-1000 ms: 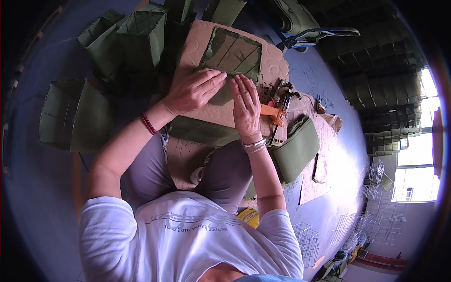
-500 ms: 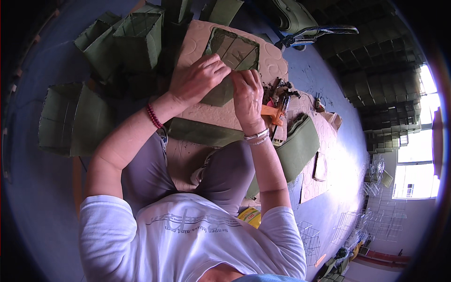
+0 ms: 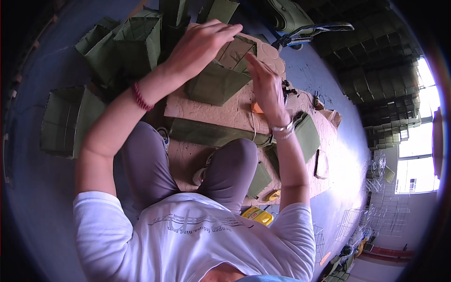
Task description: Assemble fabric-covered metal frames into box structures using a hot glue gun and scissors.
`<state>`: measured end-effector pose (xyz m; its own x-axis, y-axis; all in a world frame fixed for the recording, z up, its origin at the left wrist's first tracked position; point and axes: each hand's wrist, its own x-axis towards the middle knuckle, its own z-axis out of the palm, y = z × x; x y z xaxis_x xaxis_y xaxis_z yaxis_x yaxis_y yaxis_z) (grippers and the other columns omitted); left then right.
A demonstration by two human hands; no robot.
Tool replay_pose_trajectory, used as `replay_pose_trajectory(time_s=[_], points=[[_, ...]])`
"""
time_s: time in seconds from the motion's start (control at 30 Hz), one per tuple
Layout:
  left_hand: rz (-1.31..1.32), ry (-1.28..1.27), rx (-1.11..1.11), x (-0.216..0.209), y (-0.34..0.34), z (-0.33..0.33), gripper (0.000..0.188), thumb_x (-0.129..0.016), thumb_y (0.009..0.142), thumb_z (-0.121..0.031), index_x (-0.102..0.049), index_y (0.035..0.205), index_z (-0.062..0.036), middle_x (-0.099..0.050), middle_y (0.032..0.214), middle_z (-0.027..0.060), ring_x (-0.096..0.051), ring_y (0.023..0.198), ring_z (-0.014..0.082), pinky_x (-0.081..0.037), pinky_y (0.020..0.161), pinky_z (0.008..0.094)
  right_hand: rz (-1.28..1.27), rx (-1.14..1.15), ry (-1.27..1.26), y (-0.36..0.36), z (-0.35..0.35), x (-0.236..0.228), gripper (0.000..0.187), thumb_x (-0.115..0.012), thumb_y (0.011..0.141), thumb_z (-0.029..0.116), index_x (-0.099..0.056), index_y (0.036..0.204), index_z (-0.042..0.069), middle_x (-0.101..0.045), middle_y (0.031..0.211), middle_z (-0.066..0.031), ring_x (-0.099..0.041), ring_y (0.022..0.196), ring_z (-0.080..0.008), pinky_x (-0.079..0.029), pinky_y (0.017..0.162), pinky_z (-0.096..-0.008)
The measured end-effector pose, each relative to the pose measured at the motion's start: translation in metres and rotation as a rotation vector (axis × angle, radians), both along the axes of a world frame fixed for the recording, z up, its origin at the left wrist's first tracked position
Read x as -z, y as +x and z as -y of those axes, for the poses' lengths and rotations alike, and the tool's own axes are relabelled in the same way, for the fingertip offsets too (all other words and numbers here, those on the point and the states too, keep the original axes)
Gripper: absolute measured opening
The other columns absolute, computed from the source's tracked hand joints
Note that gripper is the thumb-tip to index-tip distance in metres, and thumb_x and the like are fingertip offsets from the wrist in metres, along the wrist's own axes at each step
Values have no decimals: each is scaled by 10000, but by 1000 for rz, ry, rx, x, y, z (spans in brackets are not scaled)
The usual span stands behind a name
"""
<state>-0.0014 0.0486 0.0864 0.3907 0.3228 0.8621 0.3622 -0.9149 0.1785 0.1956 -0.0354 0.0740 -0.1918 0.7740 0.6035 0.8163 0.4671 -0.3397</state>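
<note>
A dark green fabric box (image 3: 218, 84) with a thin wire frame inside sits tilted on a cardboard-topped work surface (image 3: 181, 105). Stretched across its far left rim is my left hand (image 3: 202, 44), fingers extended and pointing right. My right hand (image 3: 268, 87) is raised at the box's right side, fingers straight and thumb side toward the rim. Nothing shows in either hand; whether the palms touch the box is hard to make out. Just left of my right wrist, an orange tool handle (image 3: 256, 108) is partly covered by that hand.
Several finished-looking green boxes (image 3: 136, 42) stand at the left, another box (image 3: 63, 120) lower down. Folded green fabric (image 3: 305, 138) lies right of my forearm. A yellow container (image 3: 258, 215) is by my knee. Stacked green boxes (image 3: 371, 70) fill the far right, with wire frames (image 3: 387, 216) below.
My hands, pinched together over the rim before, have parted: the left moved up and away, the right shifted right. The box has turned and tilted, and my right fingers have straightened.
</note>
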Motion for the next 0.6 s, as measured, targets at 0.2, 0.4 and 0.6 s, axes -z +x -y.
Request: replay_pose_trajectory(time_s=[0.2, 0.4, 0.6], points=[[-215, 141, -100, 71, -12, 46, 352, -683, 777, -31, -648, 1124, 22, -627, 1158, 105, -598, 1073, 242, -527, 915, 351, 141, 3, 229, -6, 26, 56, 452, -615, 836, -37, -514, 1277, -46, -587, 1224, -198, -551, 1181, -359, -470, 997, -428], [-293, 128, -158, 85, 4, 30, 386, -664, 781, -44, -622, 1159, 23, -630, 1092, 99, -599, 1038, 231, -519, 912, 326, 254, 109, 146, -7, 8, 66, 516, -620, 824, -22, -456, 1310, -83, -593, 1142, -195, -568, 1102, -335, -468, 971, -414], [-377, 3, -3, 89, 2, 4, 173, -584, 795, -68, -618, 951, 0, -584, 921, 101, -585, 937, 246, -515, 820, 346, 310, 163, 41, -19, 0, 63, 612, -712, 787, 54, -452, 1332, -41, -638, 1031, -191, -617, 965, -335, -518, 838, -410]])
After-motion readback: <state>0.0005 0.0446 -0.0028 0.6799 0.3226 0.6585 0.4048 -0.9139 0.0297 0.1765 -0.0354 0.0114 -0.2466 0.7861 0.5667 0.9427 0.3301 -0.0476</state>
